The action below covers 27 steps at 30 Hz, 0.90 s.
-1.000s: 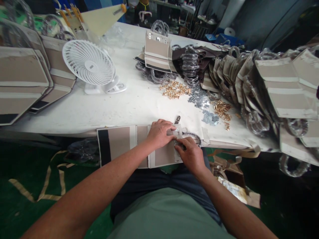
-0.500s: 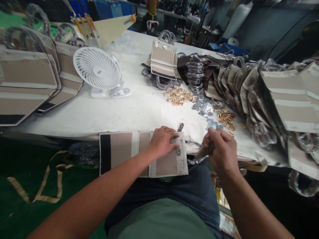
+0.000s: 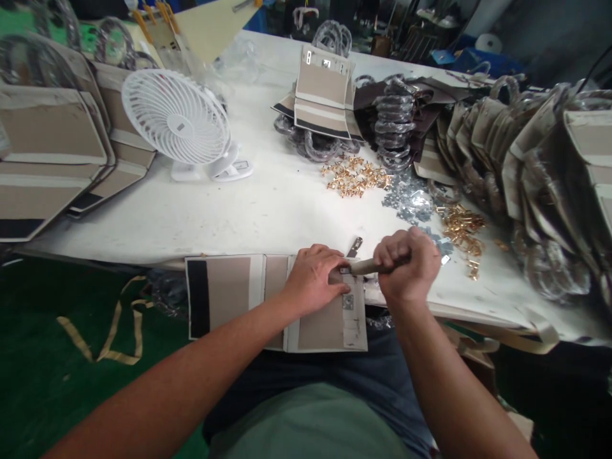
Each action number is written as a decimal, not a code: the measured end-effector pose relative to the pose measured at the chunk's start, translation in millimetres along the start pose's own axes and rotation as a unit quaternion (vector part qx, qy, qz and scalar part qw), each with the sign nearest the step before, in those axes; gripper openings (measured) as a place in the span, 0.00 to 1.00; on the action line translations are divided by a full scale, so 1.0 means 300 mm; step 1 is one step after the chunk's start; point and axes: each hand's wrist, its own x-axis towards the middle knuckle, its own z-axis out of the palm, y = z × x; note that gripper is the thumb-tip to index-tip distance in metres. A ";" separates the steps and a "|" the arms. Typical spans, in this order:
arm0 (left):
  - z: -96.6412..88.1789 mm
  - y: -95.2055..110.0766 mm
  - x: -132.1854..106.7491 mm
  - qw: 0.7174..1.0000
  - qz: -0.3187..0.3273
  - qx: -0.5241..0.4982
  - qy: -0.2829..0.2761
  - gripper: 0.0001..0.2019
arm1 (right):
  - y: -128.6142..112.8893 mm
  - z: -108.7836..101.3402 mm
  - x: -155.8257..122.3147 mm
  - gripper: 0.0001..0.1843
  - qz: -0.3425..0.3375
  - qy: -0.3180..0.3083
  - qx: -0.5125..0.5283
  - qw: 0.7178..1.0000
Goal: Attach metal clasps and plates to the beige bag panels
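A beige panel [image 3: 232,290] with pale strips and a black band lies across the table's front edge and my lap. My left hand [image 3: 313,280] rests on its right part, thumb and fingers apart around a small metal fitting [image 3: 345,271]. My right hand [image 3: 408,264] is closed round a dull grey-brown bar-like tool [image 3: 367,266], whose exact kind I cannot make out. The tool's end is at the fitting, beside my left fingertips. A square metal plate [image 3: 348,301] shows on the panel below. Beyond the panel's top edge, a narrow metal piece [image 3: 355,247] sticks out.
Gold-coloured rivet-like pieces [image 3: 356,176] and flat grey metal plates [image 3: 408,196] lie in piles on the white table [image 3: 205,223]. A white clip fan [image 3: 179,121] stands left. Stacked bag pieces [image 3: 482,137] with plastic-wrapped handles line the right; more stand at the far left.
My right hand has moved left and slightly up, bringing the tool to the fitting beside my left fingers. My left hand stays on the panel. The view has shifted slightly.
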 end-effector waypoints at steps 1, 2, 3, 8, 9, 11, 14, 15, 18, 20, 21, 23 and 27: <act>-0.001 0.001 0.001 1.000 -0.004 -0.001 0.000 0.20 | 0.000 0.014 -0.012 0.25 -0.011 -0.028 -0.028 0.999; -0.003 0.003 0.001 1.000 -0.009 -0.001 0.001 0.20 | -0.001 0.029 -0.023 0.25 -0.016 -0.062 -0.067 0.996; -0.005 0.005 0.001 1.000 -0.014 0.000 0.003 0.20 | -0.004 0.044 -0.030 0.26 -0.016 -0.098 -0.113 0.989; -0.013 0.013 -0.003 1.000 -0.015 0.002 0.012 0.18 | -0.037 0.083 -0.010 0.29 0.060 -0.175 -0.253 0.950; -0.014 0.014 -0.004 1.000 -0.015 -0.001 0.012 0.18 | -0.043 0.088 -0.001 0.30 0.066 -0.172 -0.252 0.950; -0.015 0.016 -0.007 1.000 -0.019 -0.002 0.012 0.18 | -0.049 0.101 0.007 0.30 0.057 -0.173 -0.235 0.955; -0.013 0.014 -0.009 1.000 -0.026 0.007 0.012 0.19 | -0.044 0.128 -0.006 0.30 0.035 -0.213 -0.209 0.954; -0.011 0.011 -0.009 1.000 -0.028 0.008 0.012 0.20 | -0.040 0.137 -0.013 0.30 0.034 -0.232 -0.212 0.949; -0.005 0.003 -0.009 1.000 -0.024 -0.006 0.014 0.19 | -0.032 0.153 -0.029 0.29 0.030 -0.287 -0.248 0.925; -0.002 -0.001 -0.010 1.000 -0.018 -0.014 0.015 0.19 | -0.033 0.155 -0.027 0.29 0.020 -0.312 -0.271 0.911; -0.001 -0.002 -0.010 1.000 -0.017 -0.015 0.016 0.20 | -0.035 0.154 -0.023 0.29 0.016 -0.321 -0.278 0.905; 0.000 -0.004 -0.011 1.000 -0.018 -0.010 0.020 0.20 | -0.041 0.151 -0.016 0.29 0.016 -0.337 -0.288 0.896; 0.000 -0.001 -0.011 1.000 -0.021 0.004 0.022 0.18 | -0.046 0.146 -0.018 0.28 0.024 -0.355 -0.296 0.886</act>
